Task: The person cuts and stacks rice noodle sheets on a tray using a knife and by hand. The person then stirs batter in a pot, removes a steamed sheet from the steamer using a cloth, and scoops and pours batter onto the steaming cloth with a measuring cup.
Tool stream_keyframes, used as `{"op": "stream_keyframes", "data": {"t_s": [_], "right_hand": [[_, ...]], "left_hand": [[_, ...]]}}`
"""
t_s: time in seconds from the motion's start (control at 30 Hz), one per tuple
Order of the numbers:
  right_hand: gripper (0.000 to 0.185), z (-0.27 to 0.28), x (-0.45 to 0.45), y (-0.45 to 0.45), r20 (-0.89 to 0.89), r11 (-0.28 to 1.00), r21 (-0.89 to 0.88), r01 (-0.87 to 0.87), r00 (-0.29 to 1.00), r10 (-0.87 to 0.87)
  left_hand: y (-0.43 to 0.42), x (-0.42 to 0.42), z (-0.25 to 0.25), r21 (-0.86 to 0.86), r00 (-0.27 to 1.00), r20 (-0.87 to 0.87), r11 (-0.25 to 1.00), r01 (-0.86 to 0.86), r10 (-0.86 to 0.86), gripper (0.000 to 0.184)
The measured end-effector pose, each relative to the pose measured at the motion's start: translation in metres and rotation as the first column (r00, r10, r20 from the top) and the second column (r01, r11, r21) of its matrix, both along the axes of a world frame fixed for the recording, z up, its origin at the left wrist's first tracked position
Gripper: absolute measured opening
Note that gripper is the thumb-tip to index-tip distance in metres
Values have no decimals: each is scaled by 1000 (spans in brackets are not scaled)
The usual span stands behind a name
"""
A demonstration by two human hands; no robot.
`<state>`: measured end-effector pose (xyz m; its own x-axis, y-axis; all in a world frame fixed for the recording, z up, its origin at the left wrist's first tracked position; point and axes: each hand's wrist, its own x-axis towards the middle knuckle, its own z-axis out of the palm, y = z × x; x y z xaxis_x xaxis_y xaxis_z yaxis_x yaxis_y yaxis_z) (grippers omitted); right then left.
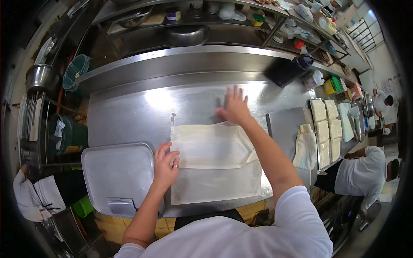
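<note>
I see the pale sheet [211,146] on the steel table [124,114], centred likely for reach. My left hand [164,168], fingers apart, seems to steady its left edge; my right hand [235,108], splayed and empty, extends past its far edge.

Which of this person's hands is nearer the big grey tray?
The left hand, at the left edge of the pale sheet; the right hand is beyond the sheet's far edge.
</note>
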<state>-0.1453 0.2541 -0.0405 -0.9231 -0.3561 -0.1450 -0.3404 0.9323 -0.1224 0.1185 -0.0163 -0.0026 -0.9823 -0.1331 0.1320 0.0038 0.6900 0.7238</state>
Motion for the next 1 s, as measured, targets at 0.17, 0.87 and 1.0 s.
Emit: {"op": "stream_keyframes", "data": {"t_s": [0.17,0.87,1.0], "right_hand": [[124,30,23,-44,212,975,77,-210,959,190],[81,49,82,-84,-65,826,-555,98,985,-160],[69,51,139,-25,-9,734,-652,192,966,-260]], "left_hand": [[-9,0,-1,12,1000,-15,1000,-19,19,24],[-22,-144,-30,-475,983,16,867,-155,184,69],[-43,-181,-44,-400,937,-175,847,-349,304,65]]}}
